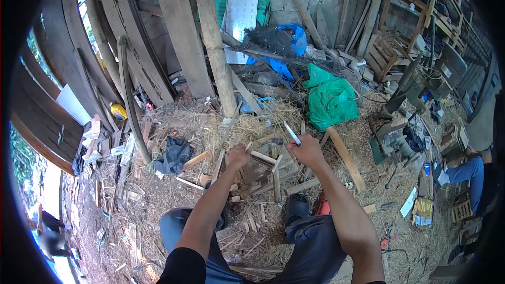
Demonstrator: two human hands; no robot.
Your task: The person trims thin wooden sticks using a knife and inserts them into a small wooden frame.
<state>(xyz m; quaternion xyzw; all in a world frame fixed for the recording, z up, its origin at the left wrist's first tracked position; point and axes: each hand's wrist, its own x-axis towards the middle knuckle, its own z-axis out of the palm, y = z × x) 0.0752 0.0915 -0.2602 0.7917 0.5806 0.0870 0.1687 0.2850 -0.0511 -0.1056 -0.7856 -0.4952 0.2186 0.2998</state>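
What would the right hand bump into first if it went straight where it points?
Probably the loose straw ahead, and the knife in the right hand would get there first; depth is hard to tell here.

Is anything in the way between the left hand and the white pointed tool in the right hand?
Nothing visible blocks the space between the left hand and the white pointed tool held in the right hand. Pieces of wood show near that gap, apparently lower down, though this single view leaves their height uncertain.
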